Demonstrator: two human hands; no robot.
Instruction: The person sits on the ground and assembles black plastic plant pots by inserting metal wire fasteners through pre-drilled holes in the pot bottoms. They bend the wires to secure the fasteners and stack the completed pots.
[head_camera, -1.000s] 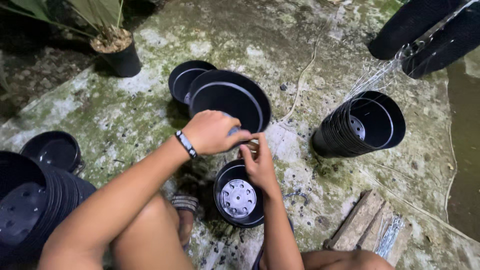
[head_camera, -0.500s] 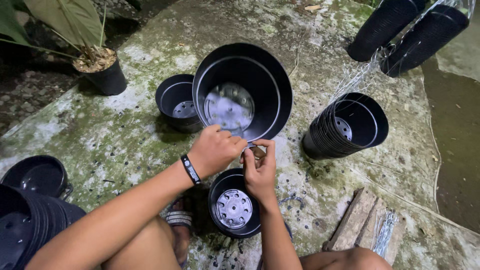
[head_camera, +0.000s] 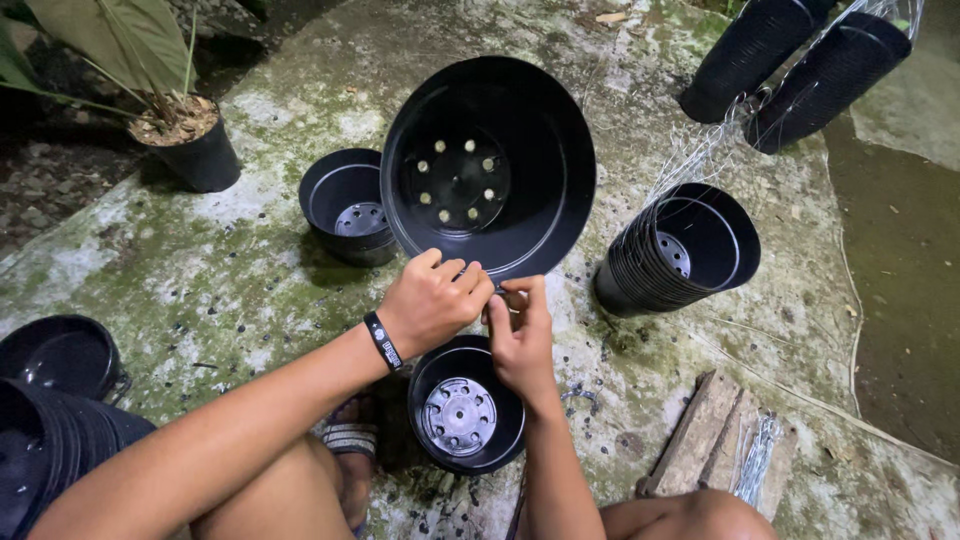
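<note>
A large black plastic pot is tilted up on its edge, its holed bottom facing me. My left hand, with a black wristband, pinches the pot's near rim. My right hand is closed right beside it on the same rim, fingers on something small that I cannot make out. Directly below both hands a small black pot stands upright on the concrete.
Another small pot stands left of the big one. Stacks of black pots lie at right, top right and bottom left. A potted plant is top left. A wooden block with wire pieces lies lower right.
The big pot has been tipped up from lying flat until its inside faces me. Both hands stayed together at its near rim.
</note>
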